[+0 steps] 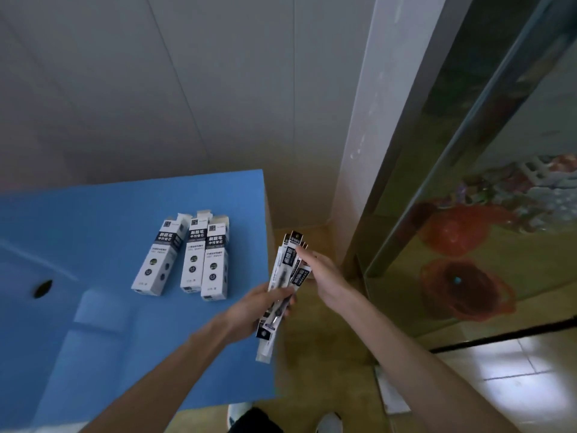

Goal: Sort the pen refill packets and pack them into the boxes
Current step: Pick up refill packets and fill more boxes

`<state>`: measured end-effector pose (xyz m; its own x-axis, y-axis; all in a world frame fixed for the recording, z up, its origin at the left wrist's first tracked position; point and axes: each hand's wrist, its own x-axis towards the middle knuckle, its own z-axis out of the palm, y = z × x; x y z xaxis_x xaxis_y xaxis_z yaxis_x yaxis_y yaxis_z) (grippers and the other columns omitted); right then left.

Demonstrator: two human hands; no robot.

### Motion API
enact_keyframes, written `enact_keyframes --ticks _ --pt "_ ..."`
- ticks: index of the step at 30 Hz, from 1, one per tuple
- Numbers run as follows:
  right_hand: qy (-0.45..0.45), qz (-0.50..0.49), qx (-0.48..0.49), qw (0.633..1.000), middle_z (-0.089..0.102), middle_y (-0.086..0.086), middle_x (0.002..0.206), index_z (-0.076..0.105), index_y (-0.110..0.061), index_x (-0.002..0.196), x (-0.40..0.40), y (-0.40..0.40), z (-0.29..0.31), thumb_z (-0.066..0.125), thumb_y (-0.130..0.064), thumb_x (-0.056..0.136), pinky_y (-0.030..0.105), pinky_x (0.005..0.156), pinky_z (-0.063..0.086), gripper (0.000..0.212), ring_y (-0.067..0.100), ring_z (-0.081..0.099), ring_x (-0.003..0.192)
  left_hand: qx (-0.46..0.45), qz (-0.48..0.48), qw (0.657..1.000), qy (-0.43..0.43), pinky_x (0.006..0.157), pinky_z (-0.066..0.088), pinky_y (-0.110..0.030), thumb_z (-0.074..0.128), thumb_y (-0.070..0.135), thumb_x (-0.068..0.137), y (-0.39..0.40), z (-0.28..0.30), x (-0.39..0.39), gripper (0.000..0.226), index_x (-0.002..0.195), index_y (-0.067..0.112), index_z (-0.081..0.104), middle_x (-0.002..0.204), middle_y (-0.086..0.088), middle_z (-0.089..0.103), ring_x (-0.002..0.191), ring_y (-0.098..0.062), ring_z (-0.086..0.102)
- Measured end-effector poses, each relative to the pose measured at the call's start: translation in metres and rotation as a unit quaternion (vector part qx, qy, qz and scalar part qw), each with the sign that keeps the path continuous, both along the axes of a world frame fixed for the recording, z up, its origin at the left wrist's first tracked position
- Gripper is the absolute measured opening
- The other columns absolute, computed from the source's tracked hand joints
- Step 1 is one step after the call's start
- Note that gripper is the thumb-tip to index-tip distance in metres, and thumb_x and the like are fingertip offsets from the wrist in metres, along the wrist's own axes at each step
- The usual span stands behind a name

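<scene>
Three white and black refill boxes [190,257] lie side by side on the blue table [93,232], their top flaps open at the far ends. Past the table's right edge I hold a bundle of slim pen refill packets [282,276], fanned out lengthwise. My left hand [265,307] grips the bundle at its lower half. My right hand [318,270] pinches the upper ends of the packets from the right side. The bundle sits just right of the boxes, above the floor.
The blue table has a dark round hole [42,288] near its left side. A white pillar [359,151] and a glass panel [468,214] with orange reflections stand close on the right. My shoes [327,421] show on the tan floor below.
</scene>
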<state>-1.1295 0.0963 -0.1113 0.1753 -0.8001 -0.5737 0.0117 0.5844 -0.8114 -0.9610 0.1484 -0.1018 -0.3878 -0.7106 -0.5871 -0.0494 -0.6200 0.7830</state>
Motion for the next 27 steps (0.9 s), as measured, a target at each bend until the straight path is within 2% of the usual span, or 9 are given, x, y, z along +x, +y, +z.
enact_keyframes --ticks 2,5,7,10,14,17,21,24,27 --pt "-0.008 0.031 0.017 0.999 0.069 -0.009 0.114 0.068 -0.028 0.116 -0.003 -0.005 -0.001 0.061 -0.073 0.084 0.038 0.097 0.042 0.056 0.010 0.057 0.112 -0.002 0.023 1.000 0.002 0.063 0.048 -0.027 0.063 0.035 0.101 -0.003 0.003 -0.007 0.025 0.093 0.011 0.061 0.075 -0.003 0.060 0.066 -0.016 0.056" --pt "-0.023 0.058 0.019 0.998 0.060 -0.016 0.125 0.062 -0.035 0.132 0.001 -0.013 0.000 0.056 -0.078 0.083 0.045 0.111 0.041 0.065 0.011 0.053 0.120 -0.016 0.059 0.998 0.002 0.060 0.048 -0.026 0.061 0.036 0.101 -0.012 0.007 -0.009 0.027 0.089 0.011 0.060 0.071 -0.004 0.057 0.062 -0.016 0.053" --pt "-0.018 0.082 -0.007 0.996 0.063 -0.013 0.132 0.063 -0.032 0.136 0.007 -0.023 -0.002 0.056 -0.084 0.080 0.044 0.110 0.042 0.076 0.012 0.056 0.123 -0.021 0.069 0.997 -0.002 0.061 0.048 -0.026 0.061 0.036 0.101 -0.019 0.006 -0.009 0.028 0.092 0.010 0.061 0.072 -0.005 0.057 0.064 -0.017 0.053" --pt "0.017 0.069 -0.069 0.995 0.075 -0.004 0.110 0.073 -0.019 0.114 0.014 -0.049 -0.002 0.056 -0.058 0.098 0.028 0.089 0.049 0.046 0.010 0.069 0.101 -0.016 0.087 0.996 -0.013 0.064 0.050 -0.028 0.064 0.038 0.100 -0.036 0.003 -0.009 0.029 0.097 0.008 0.062 0.080 -0.008 0.060 0.069 -0.018 0.057" --pt "0.054 0.043 -0.133 0.989 0.059 0.015 0.081 0.064 0.006 0.103 0.025 -0.092 0.007 0.055 -0.041 0.104 0.038 0.077 0.044 0.048 0.024 0.057 0.075 -0.005 0.113 0.994 0.000 0.068 0.052 -0.029 0.064 0.046 0.098 -0.065 0.002 -0.003 0.042 0.108 0.005 0.064 0.085 -0.006 0.065 0.072 -0.018 0.060" --pt "0.065 0.034 -0.139 0.988 0.069 0.027 0.101 0.066 0.002 0.109 0.036 -0.119 0.010 0.052 -0.037 0.106 0.038 0.081 0.049 0.042 0.040 0.066 0.095 -0.006 0.176 0.984 0.038 0.064 0.050 -0.027 0.064 0.043 0.098 -0.079 0.005 0.003 0.040 0.109 0.005 0.063 0.085 -0.005 0.063 0.069 -0.016 0.058" --pt "0.042 0.049 -0.131 0.989 0.063 0.014 0.087 0.066 -0.003 0.101 0.060 -0.150 0.023 0.051 -0.034 0.106 0.038 0.081 0.043 0.035 0.025 0.060 0.087 -0.030 0.231 0.971 0.052 0.058 0.046 -0.025 0.069 0.041 0.092 -0.093 0.012 0.015 0.036 0.104 0.009 0.061 0.086 -0.004 0.061 0.064 -0.013 0.056" --pt "0.023 0.080 -0.138 0.987 0.061 0.037 0.113 0.059 0.011 0.114 0.079 -0.158 0.028 0.051 -0.032 0.106 0.042 0.084 0.047 0.045 0.033 0.060 0.086 -0.015 0.291 0.954 0.073 0.056 0.045 -0.024 0.054 0.047 0.102 -0.093 0.017 0.027 0.036 0.102 0.012 0.063 0.082 -0.002 0.062 0.061 -0.013 0.053" --pt "0.000 0.125 -0.135 0.983 0.074 0.022 0.109 0.070 -0.001 0.109 0.096 -0.164 0.036 0.046 -0.025 0.107 0.048 0.101 0.052 0.034 0.030 0.071 0.099 -0.028 0.338 0.936 0.096 0.055 0.045 -0.024 0.051 0.049 0.103 -0.090 0.026 0.037 0.037 0.098 0.015 0.065 0.080 -0.002 0.062 0.061 -0.013 0.052"
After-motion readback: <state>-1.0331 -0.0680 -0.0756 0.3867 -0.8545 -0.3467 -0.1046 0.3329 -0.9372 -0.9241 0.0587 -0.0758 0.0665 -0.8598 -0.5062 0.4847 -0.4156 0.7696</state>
